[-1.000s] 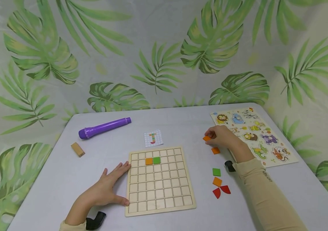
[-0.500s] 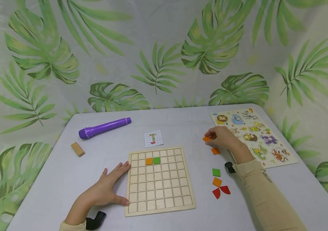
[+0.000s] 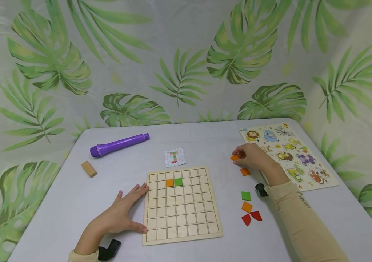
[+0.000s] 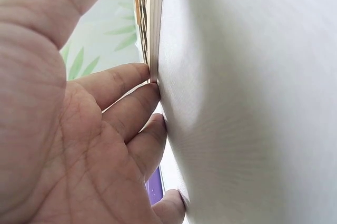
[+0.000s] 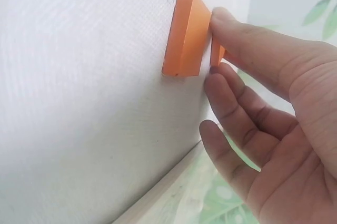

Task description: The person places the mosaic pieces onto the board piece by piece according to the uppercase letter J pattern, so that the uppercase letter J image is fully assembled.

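A wooden grid board (image 3: 182,241) lies in the middle of the table, with an orange tile (image 3: 170,183) and a green tile (image 3: 178,182) side by side in its second row. My left hand (image 3: 117,214) has spread fingers and touches the board's left edge with fingertips and thumb. At the right, my right hand (image 3: 254,156) pinches an orange square tile (image 3: 234,158) between thumb and fingers; in the right wrist view that tile (image 5: 216,52) is mostly hidden. Just nearer lies another orange square tile (image 3: 245,171), seen large in the right wrist view.
Nearer on the right lie a green tile (image 3: 246,196), an orange tile (image 3: 247,207) and two red quarter-circle pieces (image 3: 246,219). A pattern card (image 3: 174,157) sits behind the board. An animal puzzle (image 3: 284,156), purple microphone (image 3: 119,145) and wooden block (image 3: 89,169) stay around the edges.
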`<state>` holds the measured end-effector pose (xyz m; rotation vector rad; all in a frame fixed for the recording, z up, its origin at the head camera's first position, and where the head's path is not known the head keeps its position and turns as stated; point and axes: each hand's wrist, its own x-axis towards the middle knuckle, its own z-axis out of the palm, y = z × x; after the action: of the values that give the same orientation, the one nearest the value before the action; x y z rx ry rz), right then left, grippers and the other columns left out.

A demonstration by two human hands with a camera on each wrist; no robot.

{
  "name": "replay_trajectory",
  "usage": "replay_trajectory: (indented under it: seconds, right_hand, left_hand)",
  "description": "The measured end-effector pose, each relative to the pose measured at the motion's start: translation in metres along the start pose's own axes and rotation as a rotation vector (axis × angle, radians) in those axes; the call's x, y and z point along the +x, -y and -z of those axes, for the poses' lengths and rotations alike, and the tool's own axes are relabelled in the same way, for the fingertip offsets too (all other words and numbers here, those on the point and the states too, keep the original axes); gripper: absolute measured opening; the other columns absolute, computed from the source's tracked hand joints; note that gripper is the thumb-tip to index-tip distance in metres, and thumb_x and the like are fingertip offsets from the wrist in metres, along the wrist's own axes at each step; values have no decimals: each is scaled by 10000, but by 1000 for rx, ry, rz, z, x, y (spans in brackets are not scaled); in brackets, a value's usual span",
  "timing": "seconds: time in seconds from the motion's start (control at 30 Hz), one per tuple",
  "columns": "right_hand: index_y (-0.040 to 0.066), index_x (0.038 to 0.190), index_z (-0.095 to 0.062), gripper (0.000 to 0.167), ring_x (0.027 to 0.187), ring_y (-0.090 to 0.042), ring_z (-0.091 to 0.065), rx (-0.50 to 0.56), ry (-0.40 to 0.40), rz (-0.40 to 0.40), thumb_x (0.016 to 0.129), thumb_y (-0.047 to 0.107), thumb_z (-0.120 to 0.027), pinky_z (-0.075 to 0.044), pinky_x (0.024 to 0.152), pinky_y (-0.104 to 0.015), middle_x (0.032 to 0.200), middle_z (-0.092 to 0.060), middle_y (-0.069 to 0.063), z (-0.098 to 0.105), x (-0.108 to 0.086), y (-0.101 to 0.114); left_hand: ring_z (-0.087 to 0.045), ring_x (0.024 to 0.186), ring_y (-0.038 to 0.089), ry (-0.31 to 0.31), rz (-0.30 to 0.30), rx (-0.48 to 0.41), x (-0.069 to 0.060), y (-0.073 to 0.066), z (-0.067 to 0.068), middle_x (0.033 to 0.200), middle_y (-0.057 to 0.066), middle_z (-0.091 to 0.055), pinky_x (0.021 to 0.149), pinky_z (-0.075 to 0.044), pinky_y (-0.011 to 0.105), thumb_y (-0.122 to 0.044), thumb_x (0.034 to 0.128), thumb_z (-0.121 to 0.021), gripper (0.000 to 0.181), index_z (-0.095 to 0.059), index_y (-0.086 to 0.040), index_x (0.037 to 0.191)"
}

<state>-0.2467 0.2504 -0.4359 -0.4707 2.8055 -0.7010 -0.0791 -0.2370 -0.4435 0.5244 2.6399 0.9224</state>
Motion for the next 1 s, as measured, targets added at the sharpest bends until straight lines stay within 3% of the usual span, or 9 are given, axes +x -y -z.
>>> replay_trajectory:
  seconds: [0.33, 1.0]
  right_hand:
    - [13, 1201, -761, 298, 917, -226, -644, -7, 14, 8, 954, 171, -811, -566, 857, -399, 1004, -737, -110, 2, -2, 5]
    - [44, 1198, -759, 315, 954, -238, -673, 0, -12, 67, 946, 219, -833, -585, 879, -439, 1044, -752, -104, -4, -1, 14]
  left_hand:
    - [-199, 1662, 437, -1, 5, 9, 1, 1, -1, 1782, 96, -295, 1239, 46, 832, -486, 606, -1013, 1298, -374, -128, 1678]
    - [-194, 1667, 423, -1, 13, 18, 1, 4, -2, 1787, 80, -286, 1245, 49, 825, -489, 609, -1012, 1297, -370, -145, 1682]
